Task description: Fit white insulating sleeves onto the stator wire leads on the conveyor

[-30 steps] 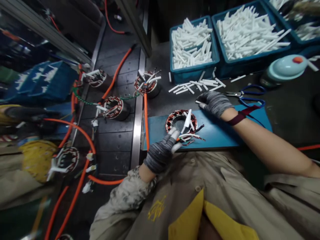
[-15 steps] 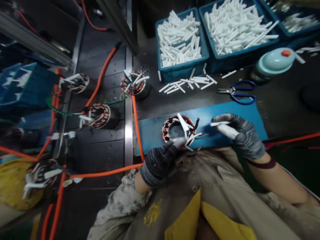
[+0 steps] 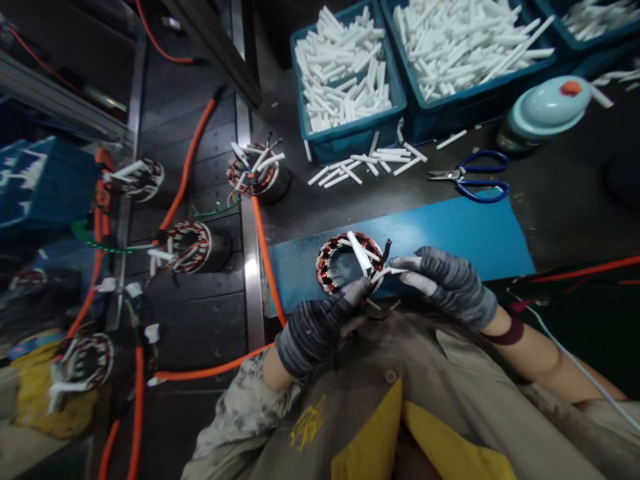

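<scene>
A motor stator (image 3: 326, 261) with copper windings lies on the blue mat (image 3: 450, 230), white tubes and dark leads sticking out on its right side. A thick white sleeve (image 3: 358, 251) slants across its top. My left hand (image 3: 320, 327), in a grey fingerless glove, is closed at the stator's near edge, its fingertips pinching a lead. From the right, my right hand (image 3: 445, 283), gloved alike, pinches a thin white tube (image 3: 396, 271) close to the left fingertips. Whether the lead is inside that tube is too small to tell.
Blue bins (image 3: 350, 130) of white tubes stand at the back, with loose tubes (image 3: 393, 157) before them. Blue-handled scissors (image 3: 483, 177) and a pale bottle (image 3: 547, 110) are at right. More stators (image 3: 187, 247) sit on the left conveyor, where another person's yellow glove (image 3: 45, 393) touches one.
My right hand has moved left with the thin white tube, up to the stator's leads. My left hand keeps its pinch. The view has shifted slightly.
</scene>
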Available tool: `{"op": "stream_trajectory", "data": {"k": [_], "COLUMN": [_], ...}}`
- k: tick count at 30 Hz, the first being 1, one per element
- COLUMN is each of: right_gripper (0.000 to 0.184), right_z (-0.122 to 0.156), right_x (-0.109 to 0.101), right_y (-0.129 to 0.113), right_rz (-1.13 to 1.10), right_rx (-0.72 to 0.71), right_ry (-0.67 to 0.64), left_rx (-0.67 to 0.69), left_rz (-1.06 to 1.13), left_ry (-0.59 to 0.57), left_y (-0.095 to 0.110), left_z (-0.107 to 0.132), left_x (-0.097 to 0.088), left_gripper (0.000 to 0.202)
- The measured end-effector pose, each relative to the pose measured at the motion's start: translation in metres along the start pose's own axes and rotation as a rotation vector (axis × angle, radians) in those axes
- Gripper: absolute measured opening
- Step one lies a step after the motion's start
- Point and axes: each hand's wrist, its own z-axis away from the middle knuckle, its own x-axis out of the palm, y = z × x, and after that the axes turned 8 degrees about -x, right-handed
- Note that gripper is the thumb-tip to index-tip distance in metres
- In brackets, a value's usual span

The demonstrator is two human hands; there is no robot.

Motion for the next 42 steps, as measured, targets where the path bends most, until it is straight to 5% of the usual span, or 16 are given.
{"op": "stream_trajectory", "data": {"k": [3,7,9,14,19,22,28,33,42], "right_gripper": [0.044,0.066,0.060,0.034,0.032,0.032,0.037,0.041,0.030], "right_z": [-0.014,-0.027,-0.026,-0.014,-0.039,-0.065,-0.063,-0.041,-0.066], "right_x": [-0.002,-0.001,-0.001,-0.003,0.004,0.007,0.002,0.001,0.002], "right_y": [-0.010,-0.009,-0.009,-0.012,0.000,0.010,0.028,0.024,0.009], "right_rz": [0.120,-0.334,-0.355,-0.012,0.153,0.172,-0.041,-0.395,-0.219], "right_rx": [0.026,0.307,0.322,0.129,0.053,0.047,0.143,0.120,-0.070], "right_ry": [-0.163,-0.428,-0.388,-0.157,-0.253,-0.236,0.133,-0.254,-0.613], "left_rx": [0.020,0.017,0.000,-0.059,-0.184,-0.269,-0.262,-0.179,-0.241], "left_rz": [0.028,0.020,-0.013,-0.104,-0.303,-0.377,-0.208,-0.148,-0.450], "left_ry": [-0.014,0.038,0.072,0.030,-0.016,0.052,0.245,0.164,0.088], "left_y": [-0.006,-0.011,-0.011,-0.006,0.001,0.001,-0.005,-0.006,0.002], "left_z": [0.001,0.002,0.003,0.003,-0.013,-0.023,-0.024,-0.021,-0.027], "left_x": [0.004,0.010,0.012,0.011,0.011,0.017,0.019,0.007,0.008], "left_gripper": [0.069,0.061,0.052,0.042,0.045,0.047,0.045,0.045,0.042]}}
